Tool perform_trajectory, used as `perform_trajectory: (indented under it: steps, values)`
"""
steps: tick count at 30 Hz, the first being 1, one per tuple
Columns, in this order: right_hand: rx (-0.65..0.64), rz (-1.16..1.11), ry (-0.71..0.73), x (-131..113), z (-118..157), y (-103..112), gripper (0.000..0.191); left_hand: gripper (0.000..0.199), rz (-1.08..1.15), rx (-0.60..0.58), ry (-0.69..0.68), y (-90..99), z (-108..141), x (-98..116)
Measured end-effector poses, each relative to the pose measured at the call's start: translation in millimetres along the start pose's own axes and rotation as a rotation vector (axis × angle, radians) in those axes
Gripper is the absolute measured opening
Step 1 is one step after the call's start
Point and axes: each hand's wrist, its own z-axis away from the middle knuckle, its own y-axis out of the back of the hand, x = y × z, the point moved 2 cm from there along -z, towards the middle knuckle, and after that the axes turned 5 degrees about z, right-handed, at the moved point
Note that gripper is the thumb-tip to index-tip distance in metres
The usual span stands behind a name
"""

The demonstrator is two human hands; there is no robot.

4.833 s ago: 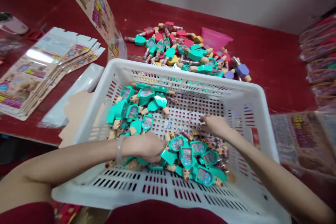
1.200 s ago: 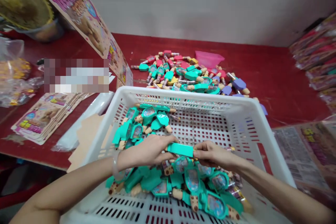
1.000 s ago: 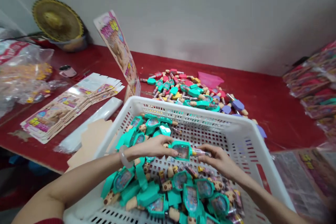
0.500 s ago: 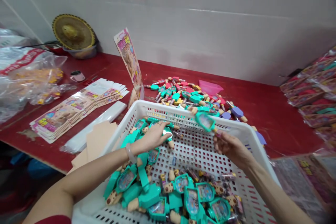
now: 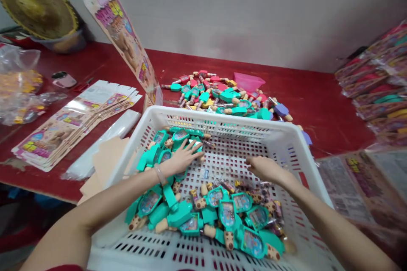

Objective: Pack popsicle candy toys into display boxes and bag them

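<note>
A white plastic basket with slotted sides stands in front of me. Teal plastic toys lie along its left and near sides, with clear picture windows and beige, brown-spotted ends. My left hand rests over the toys at the basket's left, fingers spread, touching a teal toy with a whitish panel. Above the basket's right half is my right hand, its fingers curled in, with no toy showing in it. The undersides of its fingers are hidden. Small wrapped tubes lie among the nearer toys.
Behind the basket, mixed coloured toys and a pink scoop lie on the red table. A printed card stands upright, left of it. Printed cards lie stacked at left; packed toys stand at right.
The teal toy in my right hand has left it. That hand has moved into the basket. My left hand's fingers have spread. The view has shifted closer and downward.
</note>
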Motion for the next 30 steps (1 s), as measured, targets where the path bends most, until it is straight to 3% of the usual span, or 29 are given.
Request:
perform_trajectory:
  steps: [4,8,11,14,16,19,22,24,27,30]
  values:
    - [-0.132,0.066,-0.029,4.2,-6.7,-13.1,0.02,0.044,-0.042,-0.047,0.024,-1.2,-2.4,4.9]
    - [-0.145,0.091,0.04,-20.3,-12.0,-38.6,0.018,0.031,0.087,0.026,0.058,19.8,-5.6,7.7]
    - [-0.101,0.095,0.116,-43.4,-12.0,-52.7,0.015,0.022,0.372,0.213,0.157,48.8,-8.0,7.2]
    - [-0.023,0.067,0.168,-54.3,-9.1,-46.4,0.016,0.034,0.879,0.286,0.407,69.4,-7.4,5.1]
    - [0.045,0.034,0.189,-54.8,-4.9,-30.4,0.023,0.04,1.275,0.205,0.552,73.8,-5.6,7.0]
    - [0.174,-0.076,0.231,-52.8,4.7,-3.1,0.022,0.041,1.72,0.074,0.633,76.1,-2.4,14.2]
    - [0.302,-0.211,0.269,-51.2,13.7,11.5,0.014,0.036,1.983,0.094,0.641,79.4,-0.1,20.2]
    - [0.332,-0.248,0.291,-50.6,16.6,12.2,0.011,0.034,2.084,0.111,0.66,81.3,1.0,23.1]
    - [0.368,-0.243,0.324,-49.4,16.8,8.5,0.007,0.035,2.103,0.042,0.684,82.8,2.9,26.0]
    - [0.433,-0.218,0.327,-46.5,15.4,5.8,0.008,0.044,1.878,-0.081,0.582,84.7,6.0,27.4]
